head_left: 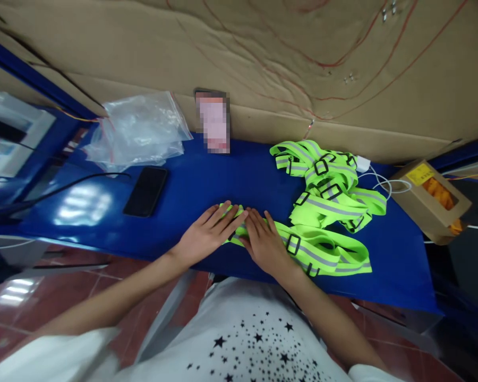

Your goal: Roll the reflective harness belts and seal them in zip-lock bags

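Observation:
A neon yellow-green reflective strap (322,257) with a grey stripe and black buckles lies folded along the front of the blue table. My left hand (207,233) rests palm down over its left end, fingers stretched out and slightly apart. Just beside it, my right hand (265,239) lies flat on the same strap, its fingers extended toward the left fingertips. Both palms hide part of the strap. Behind and to the right is a loose pile of similar reflective straps (334,185) with black buckles.
Clear plastic zip bags (139,130) lie at the back left, near a black phone (145,191). A pixelated upright object (214,122) leans against the cardboard wall (143,42). A white cable (390,185) and a cardboard box (430,201) with orange contents are on the right.

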Demonstrator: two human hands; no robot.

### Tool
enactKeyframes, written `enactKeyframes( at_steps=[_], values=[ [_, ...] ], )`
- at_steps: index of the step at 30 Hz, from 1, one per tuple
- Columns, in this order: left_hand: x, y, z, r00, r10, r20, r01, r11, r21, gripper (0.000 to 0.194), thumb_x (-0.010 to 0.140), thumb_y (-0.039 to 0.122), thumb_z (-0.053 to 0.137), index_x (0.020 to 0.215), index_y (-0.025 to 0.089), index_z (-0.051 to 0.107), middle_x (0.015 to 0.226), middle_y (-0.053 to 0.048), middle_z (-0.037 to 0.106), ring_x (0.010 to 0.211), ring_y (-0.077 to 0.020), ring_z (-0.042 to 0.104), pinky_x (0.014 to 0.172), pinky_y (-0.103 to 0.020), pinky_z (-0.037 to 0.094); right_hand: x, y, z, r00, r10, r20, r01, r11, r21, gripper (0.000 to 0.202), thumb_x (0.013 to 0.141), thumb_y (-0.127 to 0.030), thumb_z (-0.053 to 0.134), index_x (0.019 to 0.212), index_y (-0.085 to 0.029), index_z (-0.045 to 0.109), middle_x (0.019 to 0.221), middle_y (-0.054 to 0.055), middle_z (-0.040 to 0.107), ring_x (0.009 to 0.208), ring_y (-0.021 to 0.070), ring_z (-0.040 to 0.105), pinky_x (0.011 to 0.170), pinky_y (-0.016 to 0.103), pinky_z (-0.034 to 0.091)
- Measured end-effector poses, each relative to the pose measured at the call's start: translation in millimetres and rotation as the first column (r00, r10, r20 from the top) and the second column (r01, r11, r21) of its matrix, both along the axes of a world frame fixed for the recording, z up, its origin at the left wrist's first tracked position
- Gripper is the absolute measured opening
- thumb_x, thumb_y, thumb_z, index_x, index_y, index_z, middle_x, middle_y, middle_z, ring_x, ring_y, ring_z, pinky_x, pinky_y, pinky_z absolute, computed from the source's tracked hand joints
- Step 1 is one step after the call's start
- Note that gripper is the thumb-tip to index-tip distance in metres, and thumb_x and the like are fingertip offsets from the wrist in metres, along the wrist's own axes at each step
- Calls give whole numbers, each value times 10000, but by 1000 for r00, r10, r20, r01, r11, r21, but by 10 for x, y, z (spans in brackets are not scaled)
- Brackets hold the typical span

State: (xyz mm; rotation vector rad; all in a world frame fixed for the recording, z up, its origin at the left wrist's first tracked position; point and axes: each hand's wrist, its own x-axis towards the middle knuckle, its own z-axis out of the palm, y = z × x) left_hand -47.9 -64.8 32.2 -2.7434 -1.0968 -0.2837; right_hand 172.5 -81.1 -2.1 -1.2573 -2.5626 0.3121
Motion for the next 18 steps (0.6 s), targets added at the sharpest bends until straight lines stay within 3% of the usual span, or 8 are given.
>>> enactKeyframes(
  at_steps=[5, 11, 18],
  values=[
    [257, -83, 50, 985, 4, -171, -6, 1000, -15, 645, 971, 20, 457, 1600, 133, 373, 1494, -204, 571, 1411, -360, 532, 1097, -519, 517, 103, -88, 24, 997, -70, -25, 70, 997, 23, 609, 1081, -322, 389, 1562, 49, 349, 1656, 231, 329, 1571, 304, 288, 1289, 515, 290],
    [458, -162, 45, 970, 49, -238, -69, 995, -76, 784, 960, 36, 476, 1662, 242, 196, 1534, -188, 529, 1454, -364, 477, 1136, -539, 469, 217, -261, 75, 988, -149, 28, 149, 989, 18, 677, 1074, -382, 418, 1562, 79, 331, 1648, 278, 309, 1563, 348, 296, 1267, 536, 338],
    [443, -104, 52, 983, 38, -178, -80, 969, -232, 920, 960, 36, 502, 1663, 290, -34, 1554, -208, 496, 1474, -373, 446, 1158, -565, 431, 49, -349, 28, 1000, -4, 27, 3, 999, 35, 698, 1039, -514, 470, 1549, -38, 439, 1652, 210, 351, 1553, 374, 309, 1292, 561, 267]
  ],
)
